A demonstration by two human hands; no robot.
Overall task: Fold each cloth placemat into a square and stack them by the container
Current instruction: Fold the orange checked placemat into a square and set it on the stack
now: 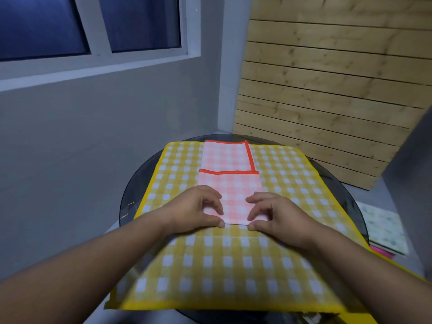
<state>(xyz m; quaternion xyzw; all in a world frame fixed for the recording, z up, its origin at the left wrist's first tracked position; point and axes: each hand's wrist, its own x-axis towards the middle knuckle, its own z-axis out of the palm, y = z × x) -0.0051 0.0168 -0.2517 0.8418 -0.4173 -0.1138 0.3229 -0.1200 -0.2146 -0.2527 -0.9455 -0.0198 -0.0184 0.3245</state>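
A pink checked placemat (pixel 230 183) with an orange-red border lies partly folded in the middle of a large yellow checked cloth (pixel 289 176). Its near half is doubled over, with a folded edge crossing it about halfway up. My left hand (pixel 198 209) pinches the near left corner of the pink placemat between thumb and fingers. My right hand (pixel 273 213) pinches the near right corner the same way. Both hands rest on the yellow cloth at the placemat's near edge. No container is in view.
The yellow cloth covers a round dark glass table (pixel 131 195) and hangs over its near edge. A stack of patterned cloths or papers (pixel 385 228) lies low at the right, with something pink under it. A grey wall stands to the left, wooden slats behind.
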